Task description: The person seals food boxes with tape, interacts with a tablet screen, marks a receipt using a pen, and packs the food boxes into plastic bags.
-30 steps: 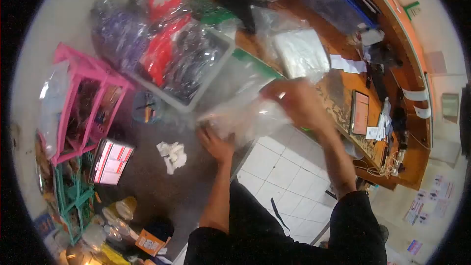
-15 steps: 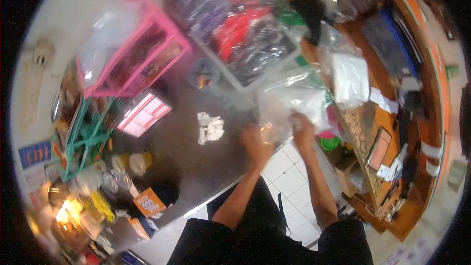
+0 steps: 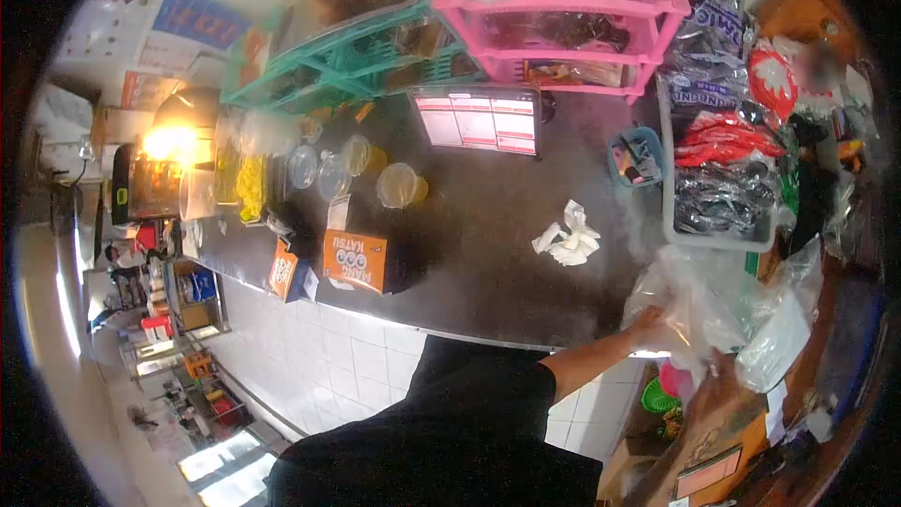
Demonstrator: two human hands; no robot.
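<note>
A clear plastic bag [image 3: 699,286] lies crumpled over the right end of the dark counter, below the grey bin [image 3: 718,242]. My left hand [image 3: 648,329] is closed on the near-left edge of this bag. At the bag's lower right is my right hand [image 3: 718,380], smeared by motion, so its fingers cannot be made out. A packed stack of clear bags [image 3: 774,347] sits just right of it. The bin holds red [image 3: 723,139] and black [image 3: 723,197] items wrapped in plastic.
White crumpled tissue [image 3: 568,235], a blue basket [image 3: 636,158] and a tablet [image 3: 479,122] are on the counter [image 3: 488,253]. Pink [image 3: 563,56] and teal [image 3: 347,66] racks stand behind. Orange boxes [image 3: 357,261] and lidded cups [image 3: 399,185] are at the left.
The view has swung left, so the counter's left side shows more. Both hands and the clear bag now appear farther right. My right hand has become blurred.
</note>
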